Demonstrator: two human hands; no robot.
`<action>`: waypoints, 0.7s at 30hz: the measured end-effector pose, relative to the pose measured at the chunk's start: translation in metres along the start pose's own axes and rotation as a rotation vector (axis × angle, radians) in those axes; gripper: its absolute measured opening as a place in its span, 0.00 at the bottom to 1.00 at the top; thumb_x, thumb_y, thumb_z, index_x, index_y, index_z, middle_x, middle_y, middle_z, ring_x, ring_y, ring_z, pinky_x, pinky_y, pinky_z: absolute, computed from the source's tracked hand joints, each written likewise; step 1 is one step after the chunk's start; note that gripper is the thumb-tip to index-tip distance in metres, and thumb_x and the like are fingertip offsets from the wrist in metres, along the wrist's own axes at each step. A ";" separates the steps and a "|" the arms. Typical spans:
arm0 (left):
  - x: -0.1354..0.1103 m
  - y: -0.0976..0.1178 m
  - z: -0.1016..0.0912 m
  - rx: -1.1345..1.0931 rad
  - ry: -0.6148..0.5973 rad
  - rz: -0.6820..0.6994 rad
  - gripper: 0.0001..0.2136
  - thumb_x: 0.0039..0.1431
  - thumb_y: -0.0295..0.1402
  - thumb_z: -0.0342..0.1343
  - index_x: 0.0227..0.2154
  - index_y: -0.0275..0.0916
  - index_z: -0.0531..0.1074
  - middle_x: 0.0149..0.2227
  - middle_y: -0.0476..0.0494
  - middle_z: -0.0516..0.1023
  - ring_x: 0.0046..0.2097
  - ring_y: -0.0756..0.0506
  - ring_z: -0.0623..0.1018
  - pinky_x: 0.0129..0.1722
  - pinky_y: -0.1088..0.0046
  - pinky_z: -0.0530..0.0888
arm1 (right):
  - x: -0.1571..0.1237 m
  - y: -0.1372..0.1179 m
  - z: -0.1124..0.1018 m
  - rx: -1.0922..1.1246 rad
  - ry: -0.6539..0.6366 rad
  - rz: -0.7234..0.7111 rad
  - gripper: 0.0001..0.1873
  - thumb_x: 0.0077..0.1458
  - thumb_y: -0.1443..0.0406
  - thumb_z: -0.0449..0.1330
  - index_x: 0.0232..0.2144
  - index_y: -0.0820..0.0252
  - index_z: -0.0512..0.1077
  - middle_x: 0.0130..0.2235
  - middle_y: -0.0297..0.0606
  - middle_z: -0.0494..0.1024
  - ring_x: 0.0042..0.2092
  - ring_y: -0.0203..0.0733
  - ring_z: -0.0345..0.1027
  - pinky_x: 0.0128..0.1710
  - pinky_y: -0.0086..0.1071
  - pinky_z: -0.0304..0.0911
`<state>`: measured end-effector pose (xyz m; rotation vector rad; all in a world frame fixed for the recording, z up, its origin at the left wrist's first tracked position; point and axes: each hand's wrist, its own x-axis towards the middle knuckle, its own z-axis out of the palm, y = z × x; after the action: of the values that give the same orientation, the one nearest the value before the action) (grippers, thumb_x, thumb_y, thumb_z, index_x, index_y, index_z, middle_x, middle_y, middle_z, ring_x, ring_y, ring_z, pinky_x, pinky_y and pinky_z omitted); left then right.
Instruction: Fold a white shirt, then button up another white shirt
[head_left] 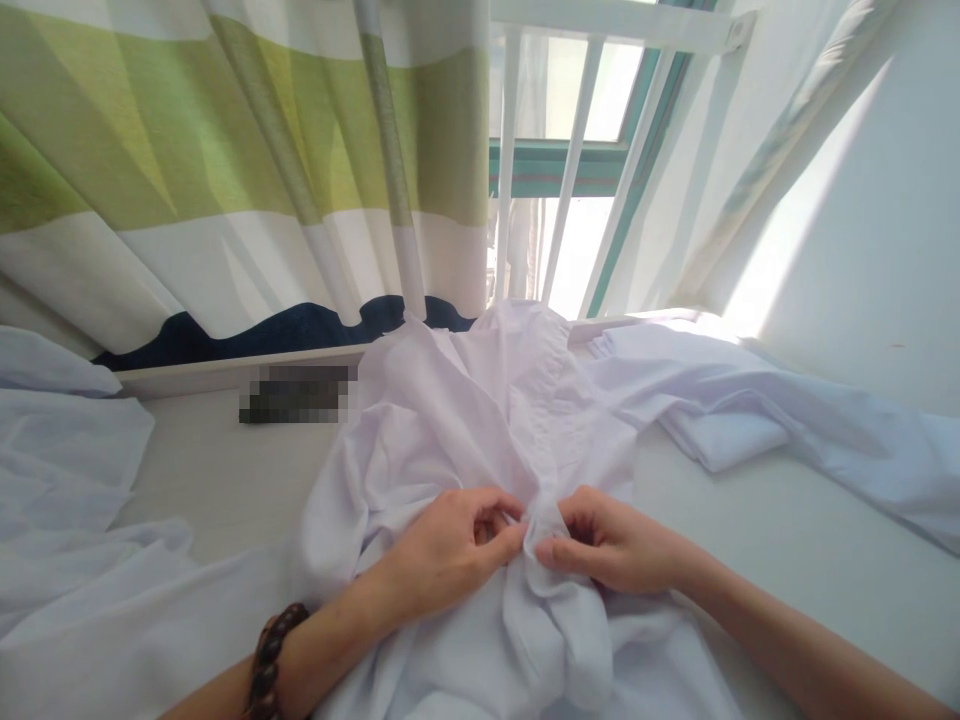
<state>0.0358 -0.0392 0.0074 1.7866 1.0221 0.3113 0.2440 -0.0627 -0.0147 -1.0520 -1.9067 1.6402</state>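
Note:
A white long-sleeved garment [480,440] lies rumpled in front of me, its one sleeve [690,380] stretched off to the right. My left hand [457,545] pinches the cloth near the middle, thumb and index fingertips together. Close beside it, my right hand [615,545] grips a bunched fold of the same garment between thumb and fingers. The two sets of fingertips almost meet. Whether a button or other small fastening sits between them is hidden. A dark beaded bracelet [274,655] circles my left wrist.
More white cloth [67,460] is heaped at the left. A dark, pixelated object [300,394] lies on the pale surface [225,480]. Behind stand a green-and-white curtain [300,140] and white railing bars [574,150] before a window. A white wall [885,220] bounds the right side.

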 end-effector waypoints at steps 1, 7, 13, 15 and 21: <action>-0.001 0.000 0.001 -0.009 -0.011 0.021 0.12 0.59 0.38 0.51 0.37 0.36 0.75 0.29 0.49 0.75 0.30 0.49 0.70 0.30 0.76 0.64 | 0.000 0.000 0.000 -0.003 -0.003 -0.001 0.18 0.57 0.54 0.55 0.23 0.60 0.63 0.20 0.27 0.58 0.22 0.30 0.50 0.20 0.25 0.47; -0.001 -0.007 0.006 -0.162 0.009 0.071 0.06 0.55 0.33 0.56 0.32 0.36 0.71 0.27 0.51 0.70 0.29 0.51 0.66 0.29 0.78 0.63 | 0.002 -0.005 0.004 -0.045 0.053 0.004 0.11 0.52 0.63 0.55 0.21 0.60 0.62 0.21 0.26 0.56 0.23 0.29 0.49 0.21 0.24 0.46; 0.002 -0.018 0.008 -0.403 0.020 0.103 0.12 0.52 0.38 0.60 0.33 0.37 0.66 0.30 0.50 0.69 0.29 0.52 0.67 0.27 0.78 0.63 | 0.008 -0.012 0.019 -0.378 0.396 0.110 0.13 0.47 0.65 0.54 0.16 0.59 0.55 0.18 0.26 0.54 0.22 0.29 0.47 0.20 0.26 0.43; 0.001 -0.016 0.007 -0.372 0.001 0.109 0.13 0.51 0.39 0.61 0.34 0.37 0.66 0.31 0.49 0.69 0.30 0.51 0.68 0.28 0.77 0.64 | 0.009 -0.010 0.022 -0.526 0.465 0.133 0.15 0.47 0.64 0.55 0.15 0.59 0.54 0.17 0.27 0.54 0.22 0.29 0.47 0.21 0.27 0.42; -0.001 -0.005 0.007 -0.262 0.027 0.100 0.09 0.58 0.38 0.52 0.34 0.38 0.67 0.25 0.54 0.66 0.26 0.52 0.65 0.27 0.77 0.63 | 0.008 -0.008 0.024 -0.578 0.398 0.013 0.17 0.49 0.65 0.54 0.14 0.59 0.51 0.18 0.26 0.50 0.21 0.29 0.45 0.22 0.28 0.41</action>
<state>0.0372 -0.0437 -0.0005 1.6020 0.8687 0.5088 0.2194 -0.0730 -0.0135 -1.4748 -2.1244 0.7943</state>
